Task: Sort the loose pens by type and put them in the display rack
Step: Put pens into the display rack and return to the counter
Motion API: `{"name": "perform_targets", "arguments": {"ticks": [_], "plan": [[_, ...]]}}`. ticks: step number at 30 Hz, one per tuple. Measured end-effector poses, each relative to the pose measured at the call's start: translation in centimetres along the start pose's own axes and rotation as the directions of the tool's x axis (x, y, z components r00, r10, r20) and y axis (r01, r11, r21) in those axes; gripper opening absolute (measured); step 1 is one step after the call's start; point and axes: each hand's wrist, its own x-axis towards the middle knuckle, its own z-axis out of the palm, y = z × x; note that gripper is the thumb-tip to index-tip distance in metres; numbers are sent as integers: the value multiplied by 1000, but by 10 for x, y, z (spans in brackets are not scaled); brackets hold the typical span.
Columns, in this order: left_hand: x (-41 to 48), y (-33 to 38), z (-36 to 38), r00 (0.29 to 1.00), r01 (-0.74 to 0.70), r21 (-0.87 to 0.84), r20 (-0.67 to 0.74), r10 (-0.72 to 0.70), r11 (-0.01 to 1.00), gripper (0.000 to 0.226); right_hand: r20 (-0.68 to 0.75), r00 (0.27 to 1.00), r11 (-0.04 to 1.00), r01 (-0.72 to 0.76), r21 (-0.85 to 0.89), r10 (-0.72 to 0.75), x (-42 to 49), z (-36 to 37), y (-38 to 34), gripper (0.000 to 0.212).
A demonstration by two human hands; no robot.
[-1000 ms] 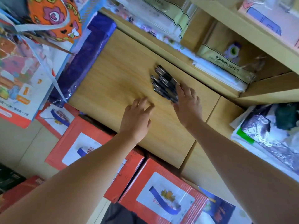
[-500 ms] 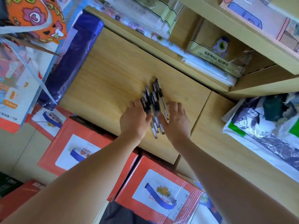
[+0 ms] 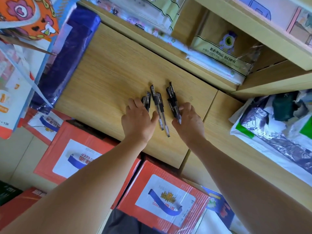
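We noted pens (image 3: 158,105) parted into three clusters on the surface (image 3: 109,73); the left hand (image 3: 137,120) lay flat on one, the right hand (image 3: 189,122) had its fingers gripping dark pens (image 3: 173,102). Racking not begun; no rack seen.

A pale wooden counter (image 3: 109,70) is spread under the right hand (image 3: 190,123); shelves (image 3: 270,81) are fixed beyond it, red boxes (image 3: 162,200) stacked nearer.

Loose pens (image 3: 158,105) lying in three small clusters on the wooden surface (image 3: 109,73).
Two clear pens (image 3: 146,101) are lying partly under the left hand (image 3: 137,120); two middle pens (image 3: 160,115), clear-barrelled with black grips, are lying loose, tips pointing toward the near edge; the dark pens (image 3: 172,100) are resting at the right, lower ends inside the right hand (image 3: 190,120).
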Motion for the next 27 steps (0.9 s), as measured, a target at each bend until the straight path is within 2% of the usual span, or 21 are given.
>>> {"name": "perform_targets", "arguments": {"ticks": [3,8,13,16,20,24,27], "plan": [[0,4,3,1000,16,29,0,-16,999,76,28,998,998,-56,17,56,4,-2,-6,36],[-3,12,5,1000,3,-6,16,-3,1000,69,103,992,996,-60,-69,67,7,-5,-6,31],[-3,10,6,999,-13,51,37,11,999,62,137,990,1000,-25,4,24,5,-6,4,14],[2,5,8,999,-34,134,19,32,990,47,151,989,999,-13,35,8,1,-5,10,10],[10,2,9,999,-45,184,18,43,982,38,165,984,966,-105,236,67,-2,-5,15,10],[11,13,0,999,38,-2,29,-37,999,36,175,976,898,-192,396,132,-6,-6,18,19],[10,24,-4,998,11,-209,67,3,978,25,198,969,865,-225,449,150,-11,-8,21,22]]}}
